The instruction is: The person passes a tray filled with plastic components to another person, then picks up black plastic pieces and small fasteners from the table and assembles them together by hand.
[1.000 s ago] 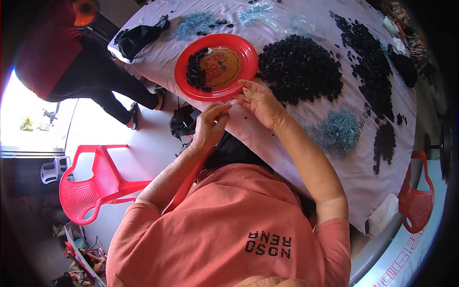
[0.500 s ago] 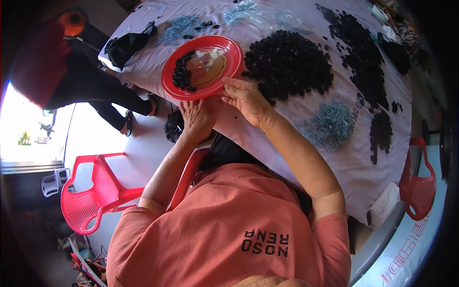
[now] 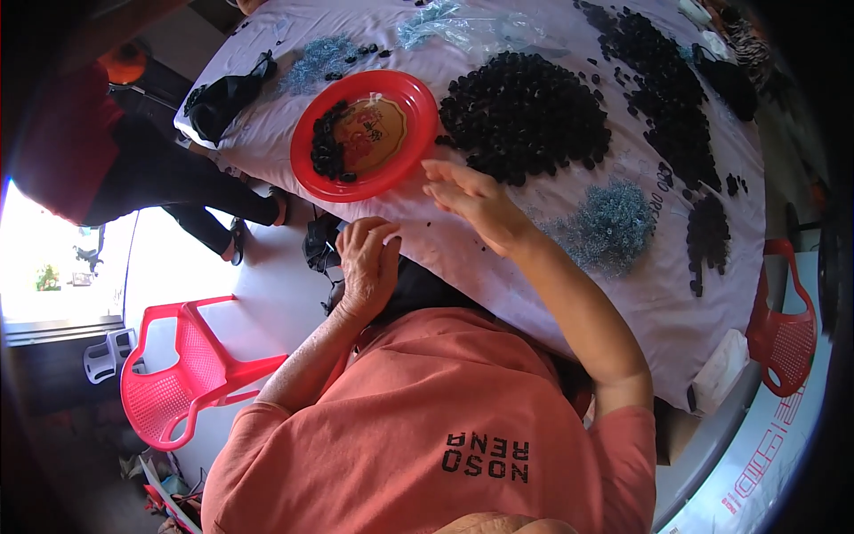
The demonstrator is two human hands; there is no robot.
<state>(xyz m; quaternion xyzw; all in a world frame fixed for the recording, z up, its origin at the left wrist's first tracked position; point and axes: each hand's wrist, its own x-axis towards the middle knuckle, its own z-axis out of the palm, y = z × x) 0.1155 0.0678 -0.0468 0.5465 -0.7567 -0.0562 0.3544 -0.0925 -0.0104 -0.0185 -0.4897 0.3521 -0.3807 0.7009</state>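
Currently left hand (image 3: 367,267) is hanging near the table's (image 3: 614,334) near edge, fingers loosely curled, can't tell if clamped on anything; right hand (image 3: 476,205) is hovering just beside the red plate (image 3: 420,125), fingers apart. Plate is sitting at the near-left edge, carrying black pieces (image 3: 326,147) and red print (image 3: 360,145); dark block lettering (image 3: 485,458) is showing on the shirt (image 3: 356,418)

On your left, a red plastic chair (image 3: 191,369) stood on the pale floor (image 3: 276,298), with a smaller whitish seat (image 3: 107,358) just past it. Ahead and to your left, a person (image 3: 156,173) in dark trousers stood near a bright opening (image 3: 62,245). Over on your right, you had another red chair (image 3: 788,343) near the counter (image 3: 672,334).
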